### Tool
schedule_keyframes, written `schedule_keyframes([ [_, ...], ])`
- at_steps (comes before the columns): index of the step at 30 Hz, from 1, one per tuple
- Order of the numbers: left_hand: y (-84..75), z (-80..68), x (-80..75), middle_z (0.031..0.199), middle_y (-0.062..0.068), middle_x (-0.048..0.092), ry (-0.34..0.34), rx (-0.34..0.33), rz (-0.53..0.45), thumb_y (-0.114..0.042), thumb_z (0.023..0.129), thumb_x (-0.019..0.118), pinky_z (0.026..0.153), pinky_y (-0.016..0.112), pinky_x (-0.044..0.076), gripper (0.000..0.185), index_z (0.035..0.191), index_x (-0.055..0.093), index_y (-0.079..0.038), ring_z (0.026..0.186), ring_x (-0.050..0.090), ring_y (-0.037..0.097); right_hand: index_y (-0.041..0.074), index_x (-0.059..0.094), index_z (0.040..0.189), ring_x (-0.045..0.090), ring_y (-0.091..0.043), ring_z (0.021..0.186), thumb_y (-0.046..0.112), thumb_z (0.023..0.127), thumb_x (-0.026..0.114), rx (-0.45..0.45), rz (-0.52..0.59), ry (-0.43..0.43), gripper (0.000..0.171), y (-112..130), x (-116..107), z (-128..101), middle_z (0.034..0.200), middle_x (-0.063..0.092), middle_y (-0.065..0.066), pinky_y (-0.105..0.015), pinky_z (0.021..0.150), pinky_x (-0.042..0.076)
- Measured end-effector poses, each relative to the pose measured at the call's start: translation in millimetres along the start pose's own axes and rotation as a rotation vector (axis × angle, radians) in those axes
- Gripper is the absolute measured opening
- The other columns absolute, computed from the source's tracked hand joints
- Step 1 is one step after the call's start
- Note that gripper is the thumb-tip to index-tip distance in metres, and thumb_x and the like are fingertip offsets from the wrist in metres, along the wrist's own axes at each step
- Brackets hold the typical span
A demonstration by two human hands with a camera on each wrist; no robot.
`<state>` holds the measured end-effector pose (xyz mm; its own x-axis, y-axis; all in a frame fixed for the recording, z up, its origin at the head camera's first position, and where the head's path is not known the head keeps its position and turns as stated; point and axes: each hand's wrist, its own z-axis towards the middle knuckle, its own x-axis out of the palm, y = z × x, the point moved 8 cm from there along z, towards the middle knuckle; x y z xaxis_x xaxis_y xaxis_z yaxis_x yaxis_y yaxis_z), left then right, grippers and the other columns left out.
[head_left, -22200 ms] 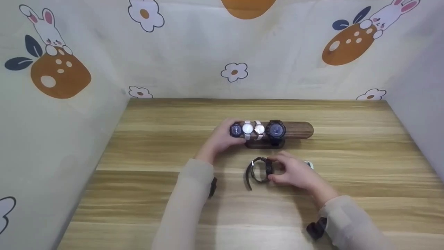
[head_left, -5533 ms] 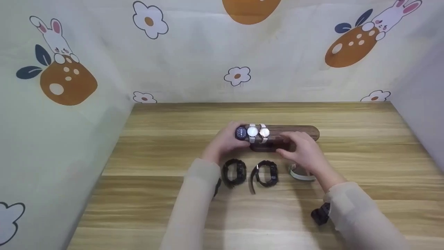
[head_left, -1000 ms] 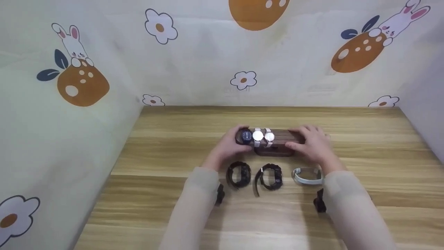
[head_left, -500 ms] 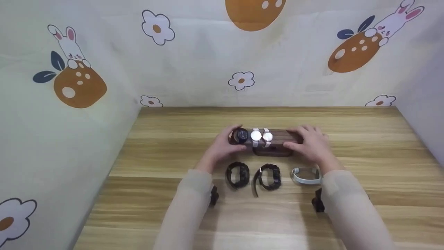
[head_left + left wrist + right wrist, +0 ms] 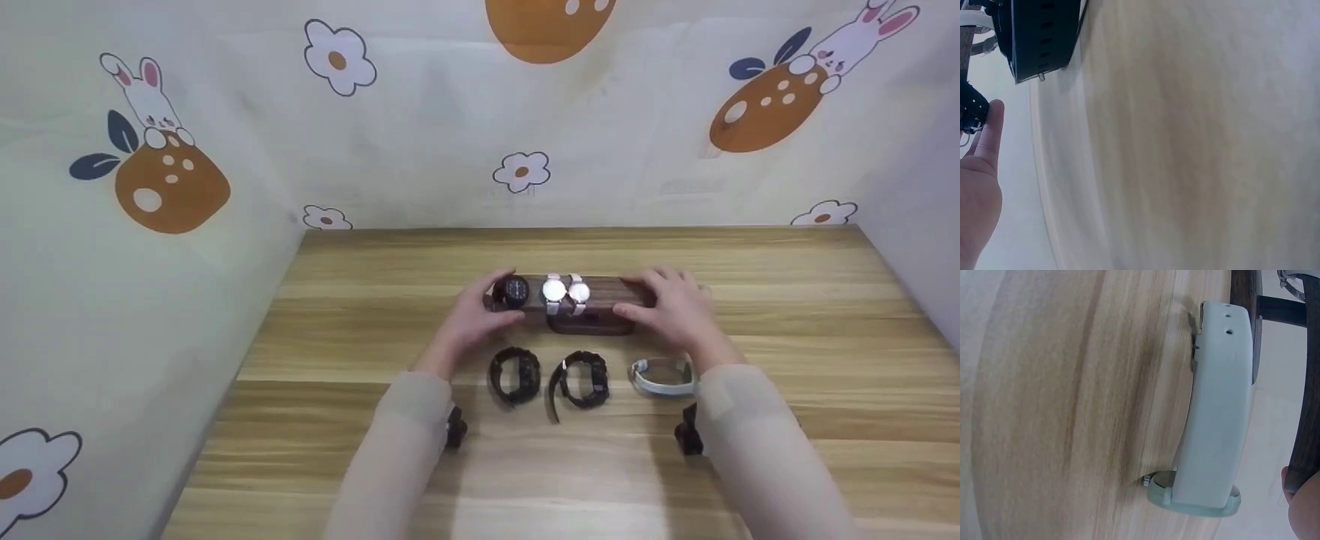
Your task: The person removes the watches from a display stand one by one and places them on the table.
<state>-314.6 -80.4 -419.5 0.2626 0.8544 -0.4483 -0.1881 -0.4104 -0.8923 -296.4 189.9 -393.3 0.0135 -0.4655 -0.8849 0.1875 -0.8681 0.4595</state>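
Left hand pinches the dark-faced watch at the left end of the walnut watch stand, thumb below and fingers behind the case; the watch sits at the very tip of the bar, apart from its neighbours, and appears partly slid off. In the left wrist view only a thumb and the edge of a black strap show. Right hand rests over the opposite end of the stand, fingers curved down onto the wood as if steadying it; the right wrist view shows only the pale green band lying on the table and a dark edge of the stand.

Just to the right of the left hand's watch, two white-strapped watches remain side by side on the bar. Nearer the person than both hands, three pieces lie in a row on the table: a black watch below the left hand, a second black watch with its strap trailing between the hands, and the pale green band just below the right hand.

Judged from this layout, three pieces are already off the stand, one is coming off, and two are left.
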Motion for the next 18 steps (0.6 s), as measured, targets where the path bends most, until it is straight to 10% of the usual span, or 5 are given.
schedule_keyframes([
  [18, 6.8, -14.1, -12.1, 0.137, 0.011, 0.044, -0.108, 0.069, -0.035, -0.013, 0.073, 0.078, 0.105, 0.05, 0.029, 0.069, 0.136, 0.049, -0.02, 0.124, 0.042, 0.028, 0.016, 0.052, 0.131, 0.032, -0.043, 0.123, 0.054, 0.079, 0.066, 0.007, 0.004, -0.001, 0.066, -1.0, 0.6, -0.9, 0.136, 0.043, -0.019, -0.065, 0.097, 0.019],
])
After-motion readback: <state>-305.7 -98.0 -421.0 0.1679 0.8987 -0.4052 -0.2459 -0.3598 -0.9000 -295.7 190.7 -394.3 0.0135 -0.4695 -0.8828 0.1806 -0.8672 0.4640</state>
